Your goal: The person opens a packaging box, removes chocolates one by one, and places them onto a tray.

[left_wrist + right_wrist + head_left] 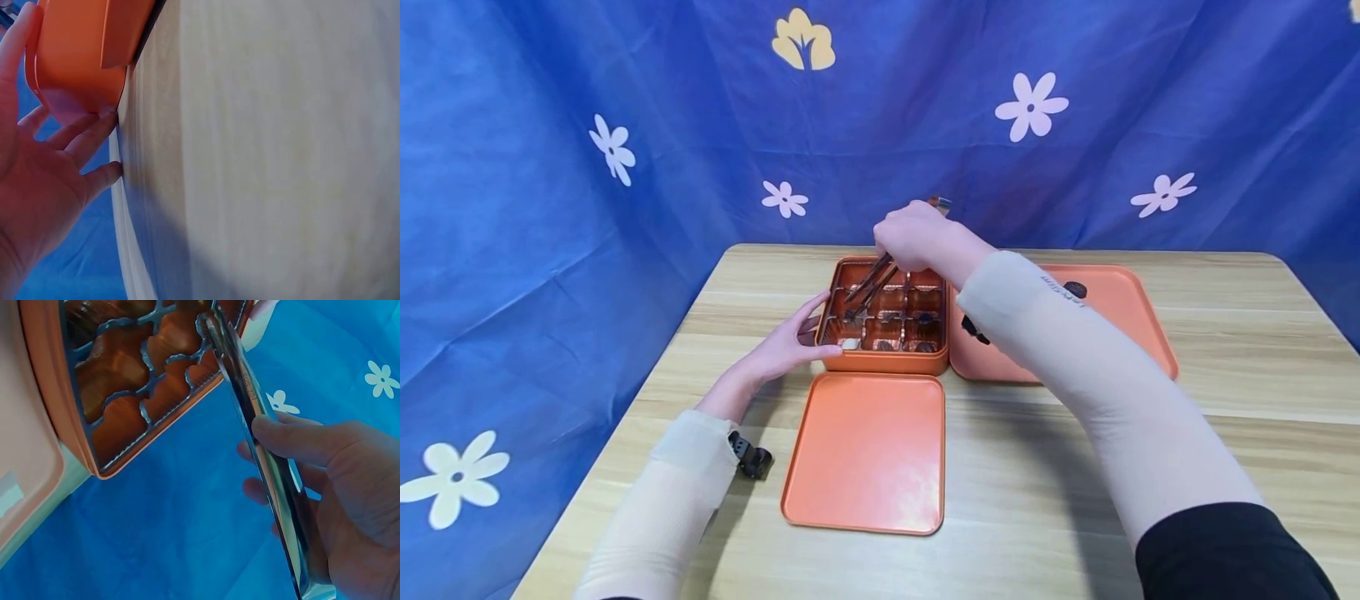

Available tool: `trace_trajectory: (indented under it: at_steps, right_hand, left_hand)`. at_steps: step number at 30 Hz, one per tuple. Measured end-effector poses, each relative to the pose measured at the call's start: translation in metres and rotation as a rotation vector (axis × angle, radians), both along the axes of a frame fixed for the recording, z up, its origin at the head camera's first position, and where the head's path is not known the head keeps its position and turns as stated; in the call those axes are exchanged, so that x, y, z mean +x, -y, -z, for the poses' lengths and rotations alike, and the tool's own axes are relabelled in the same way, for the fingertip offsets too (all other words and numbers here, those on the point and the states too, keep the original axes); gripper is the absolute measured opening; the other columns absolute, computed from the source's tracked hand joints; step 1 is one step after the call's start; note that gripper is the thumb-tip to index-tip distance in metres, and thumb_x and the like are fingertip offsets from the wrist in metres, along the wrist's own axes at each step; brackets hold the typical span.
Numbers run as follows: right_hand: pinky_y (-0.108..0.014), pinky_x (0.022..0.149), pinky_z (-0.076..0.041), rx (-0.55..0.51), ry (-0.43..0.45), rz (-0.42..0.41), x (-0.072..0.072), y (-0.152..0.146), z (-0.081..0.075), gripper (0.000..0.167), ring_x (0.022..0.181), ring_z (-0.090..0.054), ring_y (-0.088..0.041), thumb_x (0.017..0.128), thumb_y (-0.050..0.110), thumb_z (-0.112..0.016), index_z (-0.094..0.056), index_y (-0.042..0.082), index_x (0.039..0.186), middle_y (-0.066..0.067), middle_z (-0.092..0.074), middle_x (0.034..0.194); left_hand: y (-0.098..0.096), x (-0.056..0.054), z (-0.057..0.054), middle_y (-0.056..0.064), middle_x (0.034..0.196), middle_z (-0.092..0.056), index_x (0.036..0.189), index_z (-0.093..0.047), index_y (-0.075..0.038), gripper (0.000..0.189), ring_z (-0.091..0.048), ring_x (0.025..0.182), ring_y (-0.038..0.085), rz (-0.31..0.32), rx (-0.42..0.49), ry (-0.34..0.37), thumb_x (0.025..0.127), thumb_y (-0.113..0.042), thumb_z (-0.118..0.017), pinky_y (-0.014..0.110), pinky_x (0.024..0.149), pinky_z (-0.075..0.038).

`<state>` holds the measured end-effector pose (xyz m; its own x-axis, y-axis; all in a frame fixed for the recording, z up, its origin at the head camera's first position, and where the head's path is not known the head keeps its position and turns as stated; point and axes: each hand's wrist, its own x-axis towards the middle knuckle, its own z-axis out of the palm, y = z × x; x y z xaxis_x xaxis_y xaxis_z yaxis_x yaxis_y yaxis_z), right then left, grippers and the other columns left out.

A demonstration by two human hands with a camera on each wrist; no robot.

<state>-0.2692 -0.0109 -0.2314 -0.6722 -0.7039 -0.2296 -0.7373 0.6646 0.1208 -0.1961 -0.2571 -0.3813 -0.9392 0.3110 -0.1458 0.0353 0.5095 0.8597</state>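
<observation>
My right hand [917, 236] grips metal tongs [250, 400] over an orange box [887, 361]. The tongs' tips reach down into the left side of its divided insert [119, 369]; whether they pinch anything, I cannot tell. Along the front row of compartments sit a whitish piece [850, 343] and small dark pieces [926, 347]. Another dark piece [925, 318] lies one row behind on the right. With fingers spread, my left hand [786, 343] touches the box's left side, its thumb at the front left corner.
Directly in front of the box lies a flat orange square lid [865, 454]. A salmon tray [1131, 321] adjoins the box on the right, partly hidden by my right arm, with a dark round piece [1075, 289] on it. A blue flowered cloth [880, 108] hangs behind the wooden table [1022, 517].
</observation>
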Motion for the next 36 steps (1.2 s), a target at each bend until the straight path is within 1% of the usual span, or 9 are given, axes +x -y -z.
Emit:
trace_trajectory:
  at_steps: [2, 5, 7, 12, 17, 20, 25, 30, 36]
  right_hand:
    - [-0.035, 0.076, -0.043, 0.001, -0.002, 0.006, 0.0, 0.002, 0.002, 0.028, 0.088, -0.056, -0.019, 0.097, 0.001, -0.052, -0.071, 0.015, 0.112, -0.003, -0.067, 0.108]
    - [-0.037, 0.086, -0.047, -0.008, 0.002, 0.011, -0.001, 0.003, 0.007, 0.031, 0.102, -0.06, -0.02, 0.097, 0.004, -0.053, -0.069, 0.017, 0.12, -0.003, -0.066, 0.116]
    - [-0.038, 0.089, -0.047, -0.019, 0.005, 0.011, -0.002, 0.002, 0.01, 0.032, 0.107, -0.06, -0.02, 0.097, 0.004, -0.054, -0.069, 0.018, 0.122, -0.002, -0.066, 0.119]
    - [-0.036, 0.087, -0.047, -0.034, 0.01, 0.009, -0.004, -0.001, 0.014, 0.034, 0.108, -0.06, -0.02, 0.097, 0.005, -0.053, -0.068, 0.02, 0.124, 0.0, -0.065, 0.121]
    - [-0.036, 0.09, -0.045, -0.055, 0.017, 0.015, -0.006, -0.004, 0.016, 0.038, 0.112, -0.058, -0.02, 0.097, 0.004, -0.053, -0.066, 0.022, 0.127, 0.001, -0.064, 0.125]
    - [-0.038, 0.094, -0.042, -0.071, 0.025, 0.014, -0.006, -0.007, 0.016, 0.039, 0.114, -0.057, -0.021, 0.097, 0.003, -0.053, -0.066, 0.021, 0.128, 0.0, -0.063, 0.127]
    - [-0.041, 0.094, -0.041, -0.091, 0.013, -0.003, -0.004, -0.016, 0.012, 0.039, 0.116, -0.056, -0.022, 0.096, 0.004, -0.054, -0.066, 0.022, 0.129, 0.0, -0.062, 0.129]
    - [-0.043, 0.092, -0.041, -0.163, -0.015, -0.015, 0.0, -0.03, 0.004, 0.036, 0.114, -0.058, -0.023, 0.095, 0.008, -0.058, -0.068, 0.023, 0.126, 0.0, -0.064, 0.125]
    - [-0.043, 0.083, -0.042, -0.213, -0.053, -0.03, 0.006, -0.052, -0.01, 0.037, 0.113, -0.058, -0.024, 0.095, 0.012, -0.06, -0.065, 0.022, 0.13, -0.003, -0.064, 0.125]
  left_hand:
    - [-0.001, -0.001, 0.0, 0.024, 0.152, -0.03, 0.157, -0.015, -0.031, 0.097, -0.041, 0.132, 0.041, 0.0, -0.003, -0.001, 0.083, -0.028, -0.079, 0.052, 0.107, -0.033]
    - [-0.002, -0.001, -0.001, 0.024, 0.152, -0.029, 0.157, -0.016, -0.031, 0.097, -0.04, 0.132, 0.041, -0.004, -0.007, 0.005, 0.083, -0.028, -0.079, 0.052, 0.107, -0.032]
    - [-0.003, -0.001, -0.002, 0.025, 0.152, -0.029, 0.157, -0.016, -0.031, 0.097, -0.04, 0.132, 0.041, -0.005, -0.011, 0.005, 0.083, -0.028, -0.079, 0.052, 0.107, -0.032]
    - [-0.004, -0.001, -0.002, 0.025, 0.151, -0.031, 0.157, -0.016, -0.031, 0.097, -0.042, 0.13, 0.041, -0.004, -0.014, 0.0, 0.083, -0.028, -0.08, 0.051, 0.107, -0.033]
    - [-0.004, -0.002, -0.002, 0.025, 0.151, -0.031, 0.157, -0.015, -0.03, 0.098, -0.042, 0.131, 0.04, -0.004, -0.016, 0.003, 0.083, -0.028, -0.079, 0.051, 0.107, -0.033]
    - [-0.003, 0.0, -0.003, 0.026, 0.152, -0.028, 0.157, -0.015, -0.03, 0.097, -0.039, 0.133, 0.041, -0.011, -0.016, 0.009, 0.084, -0.027, -0.079, 0.051, 0.108, -0.032]
    - [-0.001, 0.001, -0.003, 0.028, 0.152, -0.026, 0.157, -0.013, -0.029, 0.097, -0.037, 0.134, 0.042, -0.021, -0.009, 0.014, 0.085, -0.026, -0.078, 0.052, 0.109, -0.029]
    - [0.0, 0.001, -0.002, 0.027, 0.152, -0.029, 0.157, -0.014, -0.03, 0.097, -0.038, 0.133, 0.041, -0.028, 0.0, 0.014, 0.084, -0.025, -0.078, 0.051, 0.109, -0.03]
    - [-0.001, -0.001, 0.001, 0.025, 0.152, -0.03, 0.157, -0.015, -0.031, 0.097, -0.039, 0.134, 0.04, -0.021, 0.005, 0.014, 0.084, -0.027, -0.079, 0.05, 0.109, -0.031]
